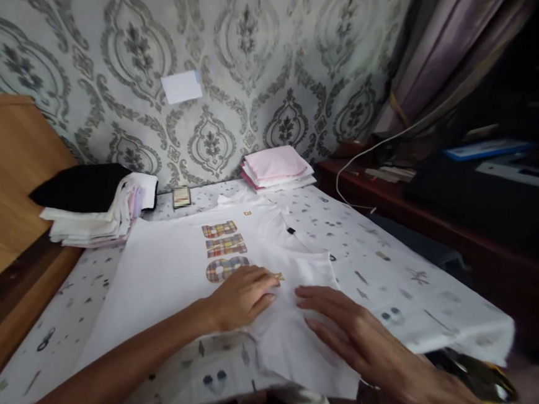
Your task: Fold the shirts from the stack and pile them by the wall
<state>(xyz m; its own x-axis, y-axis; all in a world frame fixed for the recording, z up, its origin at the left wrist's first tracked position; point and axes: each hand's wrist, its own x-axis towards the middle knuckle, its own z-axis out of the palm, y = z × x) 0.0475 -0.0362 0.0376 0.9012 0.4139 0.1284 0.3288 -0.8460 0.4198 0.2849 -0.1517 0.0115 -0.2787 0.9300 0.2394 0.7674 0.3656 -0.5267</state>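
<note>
We see the left hand and right hand lying open and flat, palms down, on the white cotton T-shirt, gripping nothing. The shirt is spread on the counter with a spotted white cover. We cannot read its checked patch letters.

The left hand hid the white fabric T-shirt under its palm, and the right hand ran off the bottom edge at the wrist. I couldn't read the small framed card by the wall, and the dark wooden side shelf was too blurred to sort its clutter.
</note>
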